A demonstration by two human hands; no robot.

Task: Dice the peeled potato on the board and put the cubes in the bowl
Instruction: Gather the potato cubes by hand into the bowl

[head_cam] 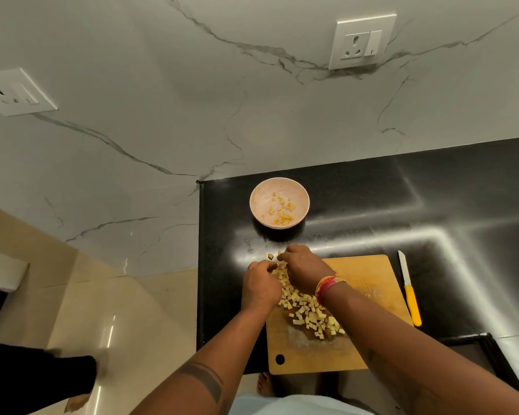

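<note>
Gathering potato cubes (309, 316) off the far-left corner of the board (363, 271); dicing is judged done, transfer to the bowl is the step in hand.

- Left hand (259, 287): we are curling its fingers at the board's far-left edge, against the head of the cube pile; whether the grip is closing on cubes or only cupping beside them, we cannot tell.
- Right hand (304, 266): we are curling its fingers downward over the same end of the pile, at the board's far edge; a cube or two is showing at the fingertips, so this grip is judged to be pinching cubes.
- Stray cube (270, 256): lying on the black bench (432, 205), just beyond the board.
- Bowl (303, 194): pink, standing on the bench beyond the board, apart from both hands, holding only a few cubes.
- Pile: most cubes are lying on the board, running from the hands back towards us.
- Knife (409, 292): yellow handle, lying on the bench beside the board's right edge, untouched.

Next move, as we are judging it: lifting both cupped hands together, carrying forward over the bowl, releasing; repeating many times, and collecting the stray.
</note>
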